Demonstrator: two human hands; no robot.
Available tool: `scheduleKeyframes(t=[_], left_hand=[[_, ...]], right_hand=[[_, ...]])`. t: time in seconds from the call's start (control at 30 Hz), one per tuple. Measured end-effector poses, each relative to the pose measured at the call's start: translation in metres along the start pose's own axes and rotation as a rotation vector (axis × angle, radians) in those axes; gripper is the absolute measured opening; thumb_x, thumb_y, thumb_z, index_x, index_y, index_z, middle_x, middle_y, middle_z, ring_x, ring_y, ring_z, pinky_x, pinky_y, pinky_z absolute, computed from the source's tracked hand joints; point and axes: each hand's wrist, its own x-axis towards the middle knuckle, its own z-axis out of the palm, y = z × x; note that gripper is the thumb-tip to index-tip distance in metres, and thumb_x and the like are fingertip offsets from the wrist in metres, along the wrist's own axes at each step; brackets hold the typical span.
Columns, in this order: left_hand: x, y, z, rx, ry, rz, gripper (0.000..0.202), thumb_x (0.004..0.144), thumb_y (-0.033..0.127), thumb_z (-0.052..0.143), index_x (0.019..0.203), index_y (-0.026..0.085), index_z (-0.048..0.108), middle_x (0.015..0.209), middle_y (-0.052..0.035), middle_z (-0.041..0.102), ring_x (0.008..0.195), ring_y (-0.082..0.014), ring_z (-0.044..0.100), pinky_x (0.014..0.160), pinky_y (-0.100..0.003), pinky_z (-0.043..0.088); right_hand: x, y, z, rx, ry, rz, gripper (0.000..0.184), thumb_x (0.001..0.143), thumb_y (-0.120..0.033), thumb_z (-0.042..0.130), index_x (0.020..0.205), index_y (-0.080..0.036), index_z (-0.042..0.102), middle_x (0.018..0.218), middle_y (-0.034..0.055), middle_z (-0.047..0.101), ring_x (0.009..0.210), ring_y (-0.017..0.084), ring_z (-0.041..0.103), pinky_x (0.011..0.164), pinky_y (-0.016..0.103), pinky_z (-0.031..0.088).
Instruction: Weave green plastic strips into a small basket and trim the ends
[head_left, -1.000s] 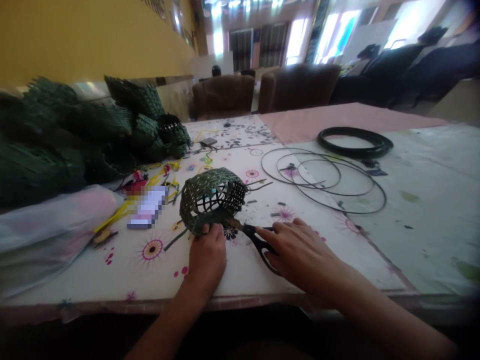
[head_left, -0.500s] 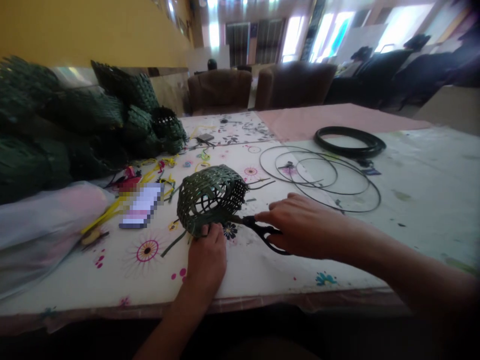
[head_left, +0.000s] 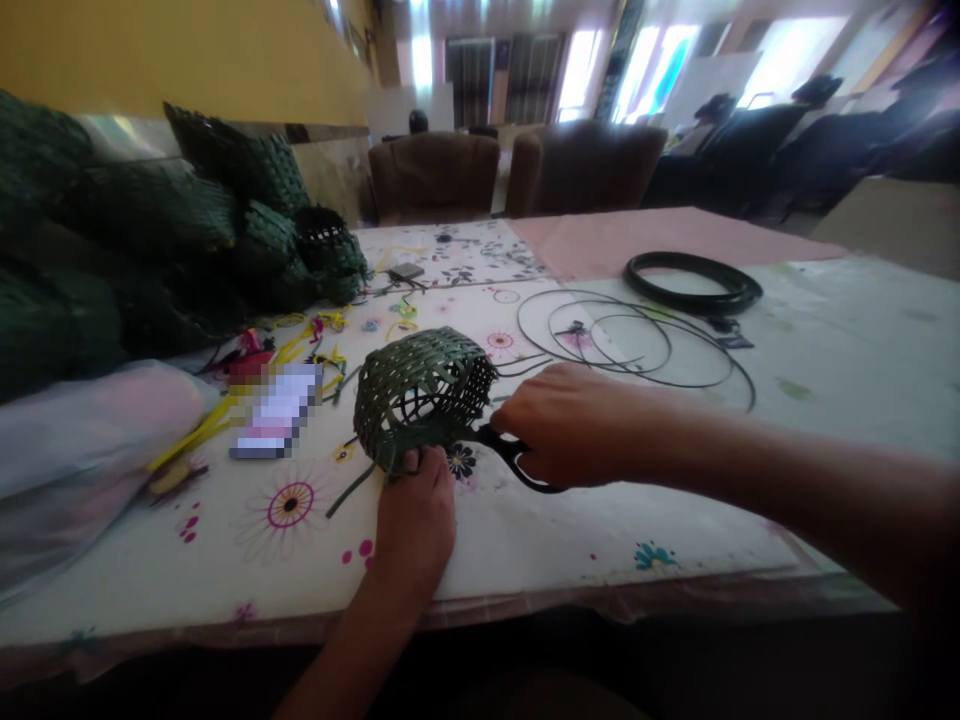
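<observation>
A small green woven basket [head_left: 421, 395] lies on its side on the flowered tablecloth [head_left: 525, 520], its mouth facing me. My left hand [head_left: 414, 520] pinches its near rim from below, fingers closed on the weave. My right hand [head_left: 570, 425] is closed round the black handles of a pair of scissors [head_left: 510, 458], whose blades point left under the basket. A loose green strip [head_left: 351, 488] trails from the rim toward me.
A heap of green woven baskets [head_left: 172, 240] fills the left. Thin wire hoops [head_left: 622, 340] and a black coil [head_left: 694, 283] lie to the right. A blurred flat object [head_left: 274, 422], yellow strips [head_left: 195, 435] and a plastic bag [head_left: 82, 440] sit at left. Brown chairs [head_left: 510, 165] stand behind.
My right hand has moved up and left along the scissors and closed on their handles, bringing them in under the basket. My left hand has kept its hold on the rim.
</observation>
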Motion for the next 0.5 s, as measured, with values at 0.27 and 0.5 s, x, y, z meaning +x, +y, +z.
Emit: scheduleKeyframes(t=[0.27,0.5], left_hand=[[-0.001,-0.002,0.0,-0.009,0.016,0.011,0.03,0.088,0.015,0.058,0.113,0.001,0.069,0.103,-0.0149,0.067,0.093,-0.0282,0.056,0.077,-0.039,0.053],[0.0,-0.003,0.002,-0.008,0.057,0.01,0.029,0.088,0.015,0.059,0.112,0.001,0.069,0.099,-0.0134,0.067,0.093,-0.0288,0.054,0.077,-0.041,0.052]], right_hand=[[-0.017,0.005,0.029,0.093,0.012,0.093,0.036,0.083,-0.018,0.054,0.114,-0.022,0.072,0.091,0.0096,0.075,0.087,0.026,0.07,0.069,0.033,0.04],[0.0,0.033,0.007,0.053,-0.024,-0.046,0.031,0.076,-0.022,0.061,0.104,-0.022,0.074,0.079,0.0064,0.074,0.07,0.021,0.064,0.059,0.031,0.034]])
